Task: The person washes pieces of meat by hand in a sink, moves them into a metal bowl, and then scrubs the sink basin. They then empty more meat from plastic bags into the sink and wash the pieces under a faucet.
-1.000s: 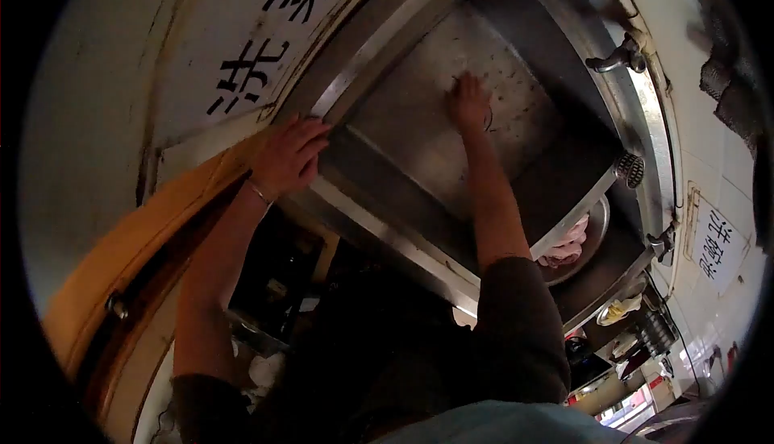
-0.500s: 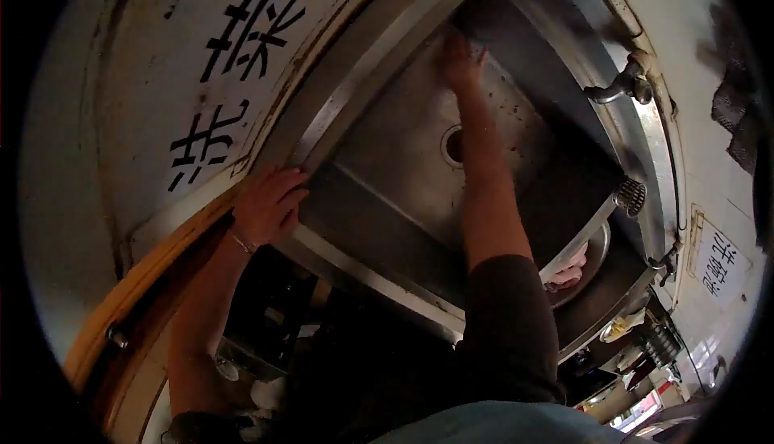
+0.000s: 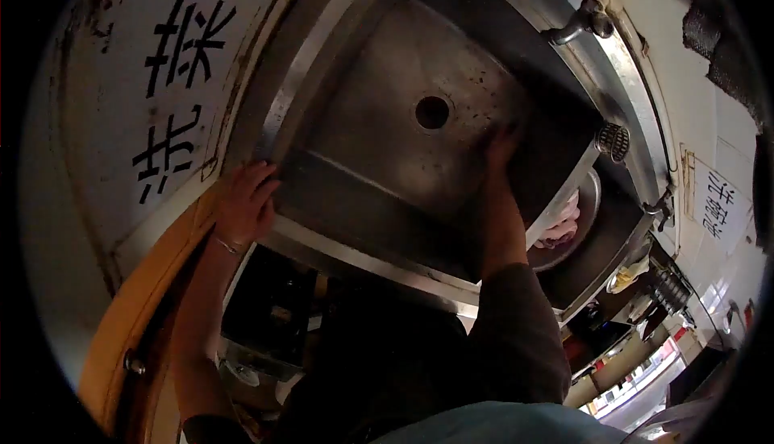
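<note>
Resting on the near left corner of the metal sink's rim, my left hand has its fingers apart and holds nothing. Deep in the sink basin, my right hand is low against the right side of the floor, in shadow. Its fingers are too dark to make out. A round drain hole lies to its left, with small dark specks scattered on the metal between them.
Right of the divider, a metal bowl holds pink raw meat. A faucet and a metal strainer are along the back rim. A drawer-like dark box is below the left side.
My right hand has moved from the far end of the basin to its right side, nearer to me. The view has shifted, and my left hand remains on the rim.
</note>
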The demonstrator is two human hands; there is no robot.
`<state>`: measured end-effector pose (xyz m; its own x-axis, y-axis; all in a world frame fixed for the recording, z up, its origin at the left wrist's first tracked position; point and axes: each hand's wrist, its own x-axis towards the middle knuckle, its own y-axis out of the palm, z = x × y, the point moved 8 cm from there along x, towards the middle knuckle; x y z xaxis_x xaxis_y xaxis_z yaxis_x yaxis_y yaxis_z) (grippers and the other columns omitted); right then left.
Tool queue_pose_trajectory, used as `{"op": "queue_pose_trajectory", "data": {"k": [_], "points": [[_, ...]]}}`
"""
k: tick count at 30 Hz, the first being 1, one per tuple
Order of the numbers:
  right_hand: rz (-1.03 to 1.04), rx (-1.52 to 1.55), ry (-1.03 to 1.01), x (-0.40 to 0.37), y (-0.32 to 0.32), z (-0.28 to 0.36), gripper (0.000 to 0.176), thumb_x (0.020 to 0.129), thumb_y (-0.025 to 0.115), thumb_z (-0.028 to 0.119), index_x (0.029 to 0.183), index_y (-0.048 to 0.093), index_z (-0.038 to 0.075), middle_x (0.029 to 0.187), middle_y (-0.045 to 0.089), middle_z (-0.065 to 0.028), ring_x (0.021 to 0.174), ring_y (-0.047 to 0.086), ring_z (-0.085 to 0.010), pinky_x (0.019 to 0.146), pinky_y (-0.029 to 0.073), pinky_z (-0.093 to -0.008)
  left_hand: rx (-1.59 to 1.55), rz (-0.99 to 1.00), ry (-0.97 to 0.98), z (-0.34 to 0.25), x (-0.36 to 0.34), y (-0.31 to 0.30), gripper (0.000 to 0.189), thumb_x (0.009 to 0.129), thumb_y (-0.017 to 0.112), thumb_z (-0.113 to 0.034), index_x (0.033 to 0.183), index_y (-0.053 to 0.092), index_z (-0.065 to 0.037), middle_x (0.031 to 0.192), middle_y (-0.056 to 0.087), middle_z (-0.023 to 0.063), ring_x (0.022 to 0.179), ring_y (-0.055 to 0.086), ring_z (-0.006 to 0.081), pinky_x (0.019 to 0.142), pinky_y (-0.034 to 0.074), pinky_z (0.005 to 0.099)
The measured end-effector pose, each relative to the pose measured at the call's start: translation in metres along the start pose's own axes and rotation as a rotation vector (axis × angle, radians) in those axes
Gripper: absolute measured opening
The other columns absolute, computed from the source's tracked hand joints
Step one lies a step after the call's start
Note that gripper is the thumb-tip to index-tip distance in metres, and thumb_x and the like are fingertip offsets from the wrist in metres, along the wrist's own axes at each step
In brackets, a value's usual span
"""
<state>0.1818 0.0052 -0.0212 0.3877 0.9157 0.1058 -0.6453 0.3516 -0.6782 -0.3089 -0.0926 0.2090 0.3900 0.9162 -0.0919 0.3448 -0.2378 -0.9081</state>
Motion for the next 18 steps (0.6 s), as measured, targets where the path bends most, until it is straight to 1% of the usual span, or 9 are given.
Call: {"op": "queue_pose_trajectory", "data": {"k": [1,3,6,7,10,13,15,17,18], "points": [[-0.003,-0.001,0.002,0.010,0.007,0.002,0.050,0.085,0.051,0.020,0.129,0.032,0.005,0.129,0.035,-0.0212,0.115,0.038,-0.0359,0.097,0.032,-0.0425,0.013,0.005,0.000,0.001,-0.002,0.003,0.025,0.067,0.056,-0.005,0.092,0.057,-0.007,0.113,0.052,0.0087,0.108,0.049,0.0259,0.094,0.035,0.0459],[0.073,-0.815,0.013,0.024,0.035,0.006,0.053,0.086,0.048,0.026,0.127,0.032,-0.004,0.130,0.034,-0.0237,0.123,0.028,-0.0370,0.104,0.019,-0.0422,0.026,0.010,0.002,0.001,-0.004,0.007,0.027,0.067,0.056,-0.005,0.094,0.057,-0.007,0.114,0.051,0.0091,0.108,0.048,0.0260,0.094,0.034,0.0464],[0.238,-0.369,-0.006,0.004,0.086,0.025,0.054,0.082,0.054,0.021,0.125,0.034,-0.004,0.129,0.034,-0.0251,0.122,0.029,-0.0388,0.103,0.021,-0.0428,0.043,0.029,0.018,-0.001,-0.003,0.007,0.028,0.068,0.055,-0.005,0.096,0.055,-0.007,0.115,0.050,0.0097,0.109,0.047,0.0261,0.095,0.033,0.0467],[0.291,-0.216,-0.150,-0.010,0.101,0.045,0.055,0.080,0.056,0.019,0.125,0.034,-0.003,0.128,0.035,-0.0247,0.121,0.030,-0.0391,0.102,0.021,-0.0433,0.047,0.028,0.031,-0.004,0.000,0.004,0.027,0.068,0.055,-0.005,0.096,0.055,-0.006,0.115,0.050,0.0099,0.109,0.047,0.0265,0.095,0.033,0.0468],[0.217,-0.200,-0.416,-0.069,0.110,0.078,0.058,0.077,0.059,0.018,0.125,0.034,-0.002,0.125,0.037,-0.0240,0.118,0.033,-0.0396,0.101,0.023,-0.0440,0.036,0.036,0.044,-0.001,-0.003,0.006,0.029,0.071,0.053,-0.005,0.100,0.054,-0.006,0.118,0.048,0.0102,0.110,0.046,0.0279,0.097,0.031,0.0473],[0.375,0.282,0.061,-0.074,0.099,0.061,0.056,0.078,0.058,0.018,0.125,0.034,-0.002,0.126,0.038,-0.0231,0.117,0.033,-0.0397,0.101,0.024,-0.0436,0.023,0.051,0.041,0.000,-0.005,0.009,0.031,0.072,0.052,-0.004,0.103,0.053,-0.006,0.120,0.046,0.0101,0.112,0.045,0.0287,0.098,0.030,0.0477],[-0.032,-0.209,-0.193,-0.042,0.055,0.031,0.039,0.086,0.048,0.020,0.120,0.040,0.002,0.124,0.039,-0.0192,0.110,0.041,-0.0349,0.092,0.034,-0.0444,0.029,0.055,0.039,-0.001,-0.004,0.009,0.031,0.072,0.052,-0.004,0.103,0.053,-0.006,0.119,0.047,0.0101,0.113,0.045,0.0286,0.097,0.030,0.0477],[-0.038,-0.356,0.159,0.006,0.042,-0.060,0.041,0.086,0.048,0.022,0.122,0.040,0.003,0.125,0.040,-0.0211,0.112,0.043,-0.0321,0.091,0.036,-0.0421,0.080,0.046,0.037,-0.003,-0.003,0.007,0.028,0.070,0.054,-0.007,0.098,0.054,-0.006,0.115,0.049,0.0106,0.108,0.047,0.0274,0.096,0.032,0.0473],[-0.055,-0.419,0.104,0.021,0.035,-0.048,0.045,0.085,0.048,0.024,0.124,0.038,0.002,0.125,0.041,-0.0219,0.112,0.043,-0.0312,0.093,0.035,-0.0407,0.082,0.046,0.033,-0.002,-0.002,0.007,0.028,0.070,0.054,-0.007,0.098,0.054,-0.006,0.115,0.049,0.0106,0.108,0.047,0.0274,0.096,0.032,0.0473]]}}
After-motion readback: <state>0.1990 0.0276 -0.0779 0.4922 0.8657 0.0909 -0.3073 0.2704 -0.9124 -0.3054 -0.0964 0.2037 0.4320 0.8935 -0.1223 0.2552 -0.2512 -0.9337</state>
